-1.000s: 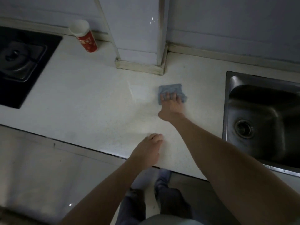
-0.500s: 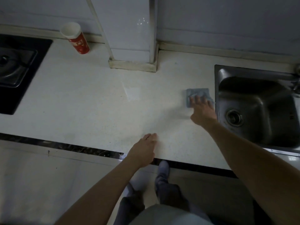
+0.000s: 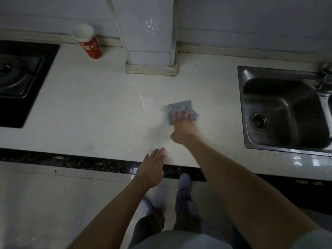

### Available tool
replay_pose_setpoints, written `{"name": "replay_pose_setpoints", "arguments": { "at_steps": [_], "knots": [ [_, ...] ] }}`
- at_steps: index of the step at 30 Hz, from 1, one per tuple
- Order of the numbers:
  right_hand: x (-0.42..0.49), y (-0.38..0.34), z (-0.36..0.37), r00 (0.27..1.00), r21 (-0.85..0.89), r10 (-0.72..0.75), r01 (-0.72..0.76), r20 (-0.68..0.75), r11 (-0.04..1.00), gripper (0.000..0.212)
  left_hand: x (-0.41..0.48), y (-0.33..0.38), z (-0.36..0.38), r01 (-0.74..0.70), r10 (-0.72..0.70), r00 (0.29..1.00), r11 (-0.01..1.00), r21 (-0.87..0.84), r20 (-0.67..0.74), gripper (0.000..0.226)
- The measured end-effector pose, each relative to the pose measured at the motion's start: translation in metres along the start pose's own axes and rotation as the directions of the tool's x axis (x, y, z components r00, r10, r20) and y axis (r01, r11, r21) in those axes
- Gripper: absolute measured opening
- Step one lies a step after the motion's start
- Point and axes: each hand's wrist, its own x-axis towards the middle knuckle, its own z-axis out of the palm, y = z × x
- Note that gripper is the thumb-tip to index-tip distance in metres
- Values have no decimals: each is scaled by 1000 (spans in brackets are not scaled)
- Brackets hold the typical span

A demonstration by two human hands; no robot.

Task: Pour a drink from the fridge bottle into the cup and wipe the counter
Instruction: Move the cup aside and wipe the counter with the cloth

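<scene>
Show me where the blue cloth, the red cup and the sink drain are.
blue cloth (image 3: 180,107), head view: uncovered far half.
red cup (image 3: 92,48), head view: red side wall.
sink drain (image 3: 260,121), head view: its centre.

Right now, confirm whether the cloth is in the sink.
No, the cloth lies on the counter under the right hand, outside the sink.

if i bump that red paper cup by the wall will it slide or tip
The cup is tall, its base narrower than its rim, so a nudge high on its side would probably tip it rather than slide it. It looks like thin paper, so likely light and crushable. Its fill level cannot be seen; liquid inside would steady it.
</scene>
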Motion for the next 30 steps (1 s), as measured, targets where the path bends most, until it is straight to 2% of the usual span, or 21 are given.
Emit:
{"name": "replay_pose_setpoints", "arguments": {
  "at_steps": [3,7,10,14,16,19,22,26,30],
  "knots": [
    [-7,-43,14,988,-123,-149,152,30,981,88,-7,-3,4,0,-2,999,999,-55,-32,56],
    [-20,-14,19,989,-197,-143,135,-27,971,80,-17,-8,5,-8,5,1000,996,-87,-29,52],
    [-41,45,21,996,-75,63,-68,-69,995,83,-21,-14,5,-47,45,999,997,-64,-22,55],
    [-73,135,20,931,-30,363,-365,-44,931,85,-20,-18,7,-86,86,996,996,-17,-3,54],
    [-83,151,20,888,-9,459,-459,8,888,84,-20,-19,9,-93,93,996,996,12,5,54],
    [-86,128,24,838,34,543,-545,50,838,81,-21,-21,11,-108,108,994,994,24,9,54],
    [-79,79,27,867,96,497,-498,38,862,82,-26,-22,11,-129,130,992,991,23,-8,55],
    [-74,2,34,969,71,247,-246,2,967,83,-30,-25,13,-141,140,989,990,-6,-42,56],
    [-86,-43,58,996,6,76,-76,-40,997,79,-35,-34,18,-102,103,992,995,21,-76,62]
  ]
}}
